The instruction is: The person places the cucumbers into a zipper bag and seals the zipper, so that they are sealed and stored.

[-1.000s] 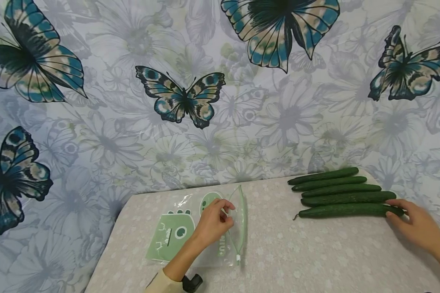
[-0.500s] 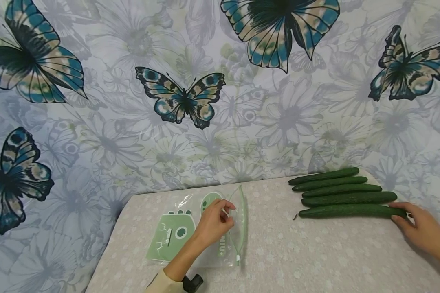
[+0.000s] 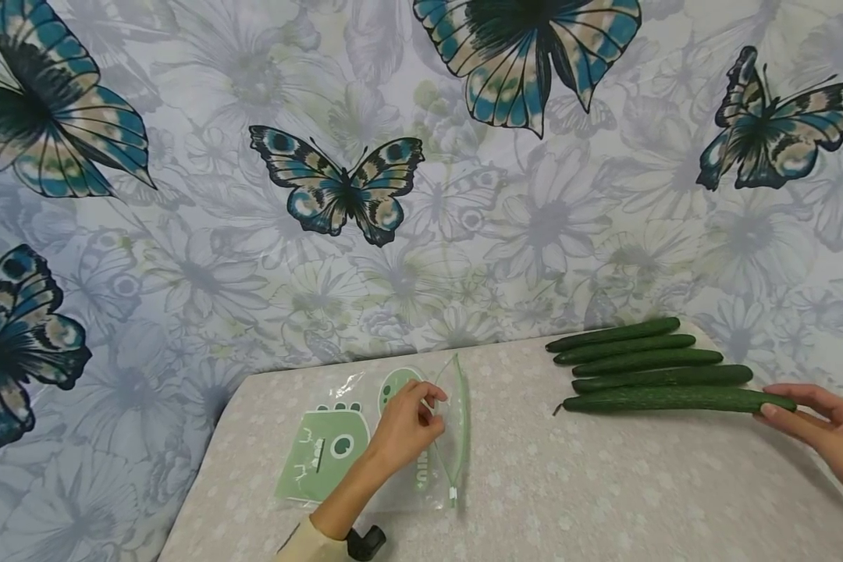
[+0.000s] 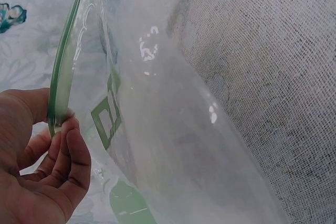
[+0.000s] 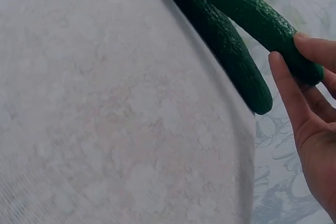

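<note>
My left hand [image 3: 403, 425] pinches the green-edged mouth of a clear zip bag [image 3: 326, 468] with green cartoon prints. In the left wrist view, the thumb and fingers close round the bag's green zip strip [image 4: 62, 56], and the clear film bulges away from it. At the right, my right hand [image 3: 832, 433] holds the tip of the nearest cucumber [image 3: 674, 400] between thumb and fingers. The right wrist view shows that cucumber's gripped end raised above a neighbouring cucumber [image 5: 231, 51]. Its stem end points left, toward the bag.
Several other cucumbers [image 3: 646, 361] lie side by side behind the held one, near the table's back right corner. A patterned cloth covers the table [image 3: 569, 499]. Behind it hangs a butterfly-print backdrop [image 3: 464, 195]. The bag's white slider [image 3: 453, 493] is at its near corner.
My right hand has shifted right along the nearest cucumber to its tip, and that end now sits farther right and slightly raised. The left hand keeps its place on the bag.
</note>
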